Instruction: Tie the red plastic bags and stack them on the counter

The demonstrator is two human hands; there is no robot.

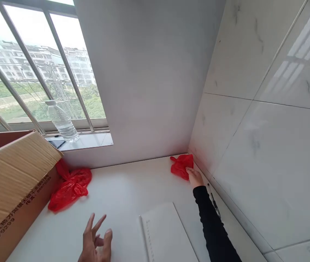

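Note:
My right hand (195, 177), at the end of a black sleeve, reaches into the far right corner of the white table. Its fingers are closed on the edge of a red plastic bag (181, 166), which lies crumpled against the wall. My left hand (96, 242) is raised over the table's near edge, fingers apart and nothing in it. Between the two arms lies a white notebook or pad (168, 233) with a row of small holes or marks along its left side. Beside my right forearm, a dark pen (215, 205) rests along the tiled wall.
An open cardboard box (20, 182) with printed writing stands at the left, some red plastic inside. A second red plastic bag (71, 187), knotted, lies against it. On the windowsill are a clear water bottle (63, 122) and a flat dark object (57, 143). Walls bound the table behind and right.

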